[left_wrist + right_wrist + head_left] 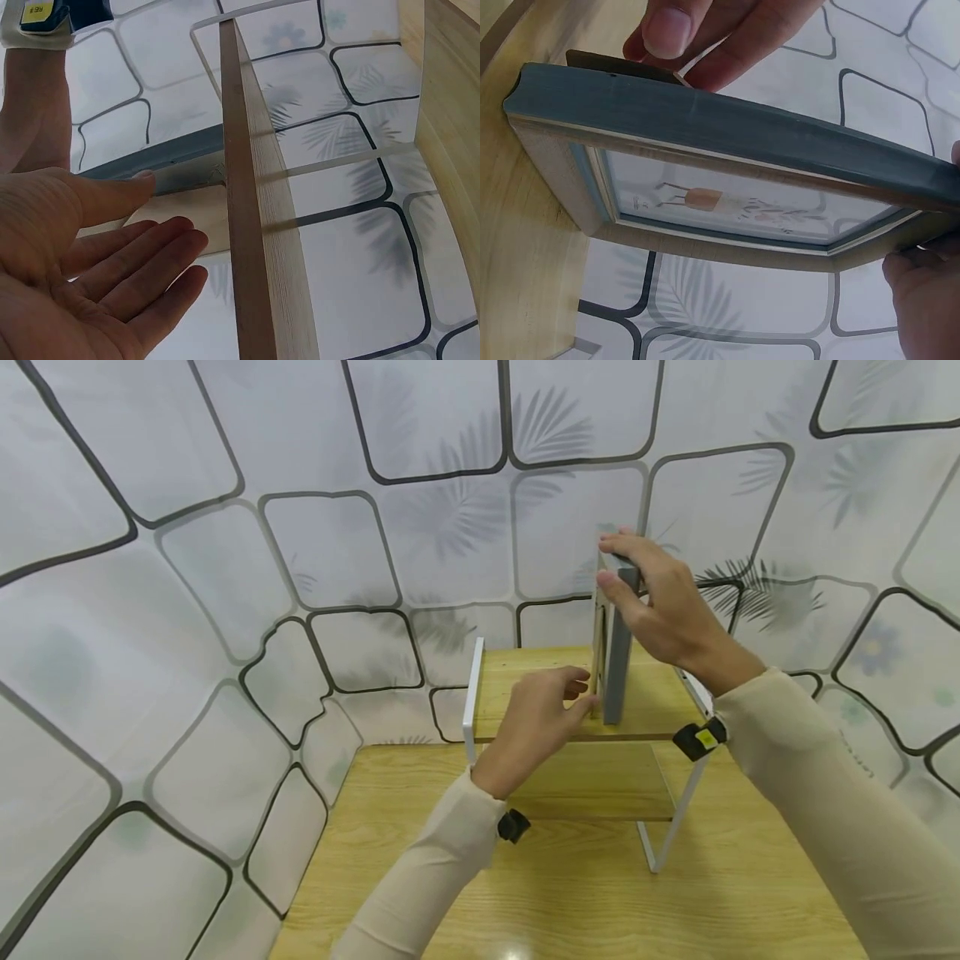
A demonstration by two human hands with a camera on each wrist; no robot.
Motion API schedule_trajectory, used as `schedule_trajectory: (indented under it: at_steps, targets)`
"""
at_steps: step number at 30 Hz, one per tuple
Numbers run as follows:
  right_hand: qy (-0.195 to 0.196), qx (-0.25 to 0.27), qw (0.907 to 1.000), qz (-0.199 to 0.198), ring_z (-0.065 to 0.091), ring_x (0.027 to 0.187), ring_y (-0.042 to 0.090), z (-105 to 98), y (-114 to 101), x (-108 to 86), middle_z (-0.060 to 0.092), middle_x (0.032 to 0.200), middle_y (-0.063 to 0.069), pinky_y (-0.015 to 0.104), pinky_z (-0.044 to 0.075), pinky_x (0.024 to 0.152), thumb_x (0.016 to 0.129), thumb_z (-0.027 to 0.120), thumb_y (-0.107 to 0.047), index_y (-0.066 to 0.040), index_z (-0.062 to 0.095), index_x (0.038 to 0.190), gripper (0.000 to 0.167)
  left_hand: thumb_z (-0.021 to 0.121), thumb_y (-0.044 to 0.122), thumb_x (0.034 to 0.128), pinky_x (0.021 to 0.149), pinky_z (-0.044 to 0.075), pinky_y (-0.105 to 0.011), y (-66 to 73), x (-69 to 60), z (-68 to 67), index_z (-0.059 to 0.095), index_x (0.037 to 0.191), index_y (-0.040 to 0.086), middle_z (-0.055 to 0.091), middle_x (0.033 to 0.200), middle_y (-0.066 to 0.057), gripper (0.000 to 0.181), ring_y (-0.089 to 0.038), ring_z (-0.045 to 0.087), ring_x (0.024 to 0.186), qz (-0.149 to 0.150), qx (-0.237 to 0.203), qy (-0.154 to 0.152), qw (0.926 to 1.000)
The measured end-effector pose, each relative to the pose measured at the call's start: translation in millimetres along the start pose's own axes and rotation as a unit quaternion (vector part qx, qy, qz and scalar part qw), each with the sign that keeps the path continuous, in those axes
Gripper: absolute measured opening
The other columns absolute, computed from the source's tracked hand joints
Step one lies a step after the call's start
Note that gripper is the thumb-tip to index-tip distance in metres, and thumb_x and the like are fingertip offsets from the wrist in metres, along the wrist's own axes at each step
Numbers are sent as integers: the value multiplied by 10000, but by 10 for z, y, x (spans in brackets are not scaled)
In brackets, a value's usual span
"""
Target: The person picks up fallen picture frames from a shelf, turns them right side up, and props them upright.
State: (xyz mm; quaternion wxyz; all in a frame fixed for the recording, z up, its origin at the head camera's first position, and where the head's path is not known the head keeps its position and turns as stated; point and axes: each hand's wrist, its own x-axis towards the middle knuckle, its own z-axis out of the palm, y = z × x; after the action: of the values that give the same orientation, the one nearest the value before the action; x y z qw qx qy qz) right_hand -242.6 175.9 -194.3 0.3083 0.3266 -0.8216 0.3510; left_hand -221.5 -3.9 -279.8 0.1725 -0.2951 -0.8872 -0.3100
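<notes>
A grey-blue picture frame (618, 652) stands upright, edge-on to me, on the top board (525, 689) of a small wooden shelf. My right hand (663, 597) grips its upper end, thumb on one side and fingers over the other. Low at the frame's back is my left hand (543, 710), its fingers loosely extended in the left wrist view. A thin brown flap (622, 66) sticks out behind the frame in the right wrist view, beside the left fingertips; I cannot tell whether they touch it. The frame's front shows a picture with a terracotta-coloured pot (703, 199).
The shelf has a lower board (600, 777) and white metal legs (678, 822). It stands on a light wooden table (420, 877). Behind and to the sides hangs pale cloth (450, 543) with dark rounded outlines and leaf prints.
</notes>
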Motion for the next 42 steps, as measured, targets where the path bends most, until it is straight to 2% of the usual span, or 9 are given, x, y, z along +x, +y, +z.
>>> schedule_trajectory:
  at_steps: [5, 12, 19, 27, 42]
  targets:
    - [-28, 100, 9999, -96, 288, 1501, 271, -6, 35, 4, 483, 1497, 213, 406, 214, 1225, 1046, 536, -86, 69, 496, 1428, 415, 762, 222, 933, 819, 563, -211, 10, 23, 16, 726, 1201, 42, 755, 1117, -69, 324, -133, 735, 971, -155, 61, -144, 9998]
    - [-63, 193, 9997, -157, 293, 1499, 273, -13, 66, 5, 484, 1500, 200, 390, 220, 1222, 1042, 540, -69, 61, 505, 1424, 405, 754, 216, 939, 805, 565, -211, 9, 43, 50, 744, 1155, 38, 759, 1093, -69, 280, -165, 734, 979, -112, 153, -203, 9996]
    - [-41, 218, 9997, -125, 293, 1498, 278, -19, 82, 0, 472, 1512, 202, 392, 209, 1226, 1038, 543, -63, 55, 506, 1427, 408, 727, 194, 961, 783, 560, -181, 25, 62, 79, 747, 1131, 31, 760, 1082, -71, 237, -126, 734, 943, -45, 182, -187, 9996]
    - [-7, 159, 9998, -148, 298, 1495, 272, -32, 90, -14, 482, 1507, 189, 383, 222, 1220, 1033, 554, -55, 46, 512, 1425, 406, 727, 187, 961, 790, 568, -207, 23, 63, 89, 757, 1106, 41, 765, 1059, -57, 209, -132, 735, 940, 32, 258, -70, 9996]
    - [-139, 117, 9997, -173, 319, 1484, 298, -12, 71, 2, 467, 1516, 194, 428, 232, 1218, 1055, 523, -95, 46, 486, 1444, 415, 738, 105, 941, 789, 574, -227, -56, 31, 4, 766, 1094, 33, 772, 1022, -55, 172, -116, 740, 898, 157, 555, 182, 9982]
